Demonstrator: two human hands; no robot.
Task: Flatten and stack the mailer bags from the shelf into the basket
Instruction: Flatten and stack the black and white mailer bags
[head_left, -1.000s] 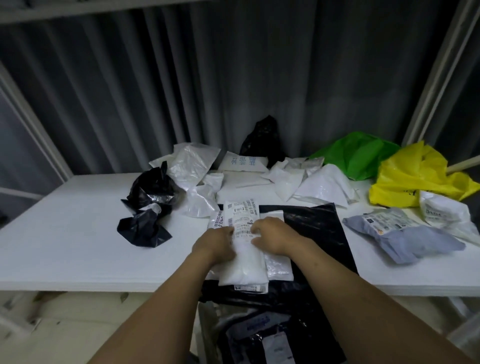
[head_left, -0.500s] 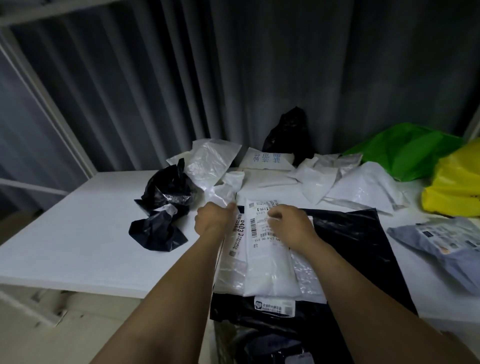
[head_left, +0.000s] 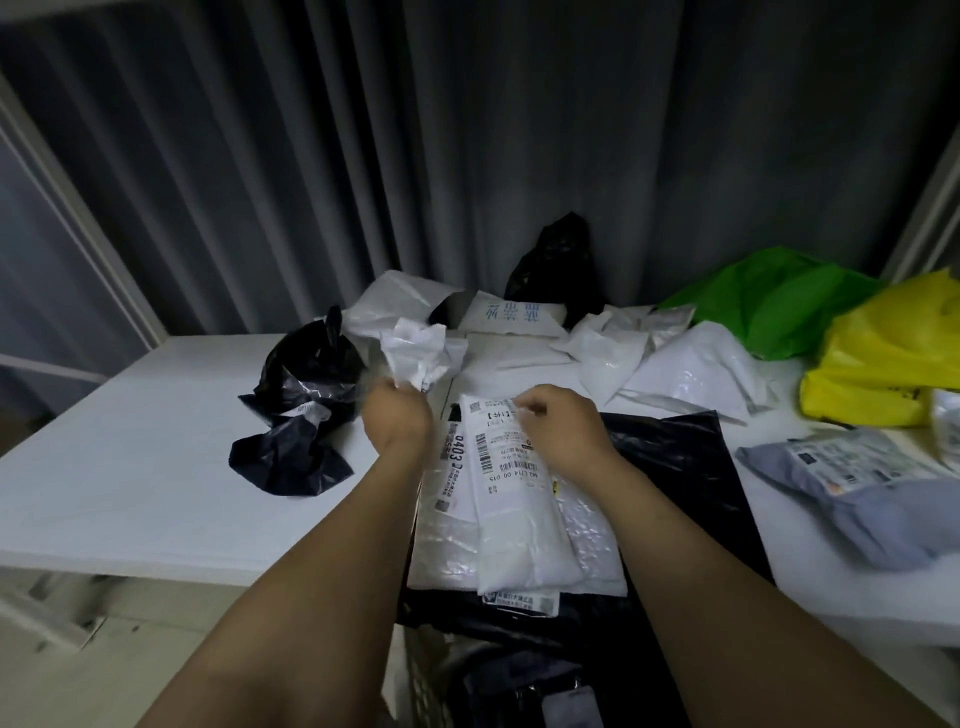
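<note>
Bags of black plastic (head_left: 296, 410) lie crumpled at the left of the white shelf (head_left: 130, 467). Next to them the left hand (head_left: 397, 423) grips a crumpled white bag (head_left: 418, 358) by its lower part. The right hand (head_left: 563, 431) curls its fingers on the top edge of a flat white mailer (head_left: 514, 519), which lies on a small pile of flattened bags over a flat black mailer (head_left: 675, 467). Further right wait a grey mailer (head_left: 857, 499), a green bag (head_left: 779, 306) and a yellow bag (head_left: 878, 358). I judge that the step in hand is taking the next bag; the next move asks for both hands to spread it and press it flat. Below the shelf edge, the basket (head_left: 423, 675) holds some dark bags.
</note>
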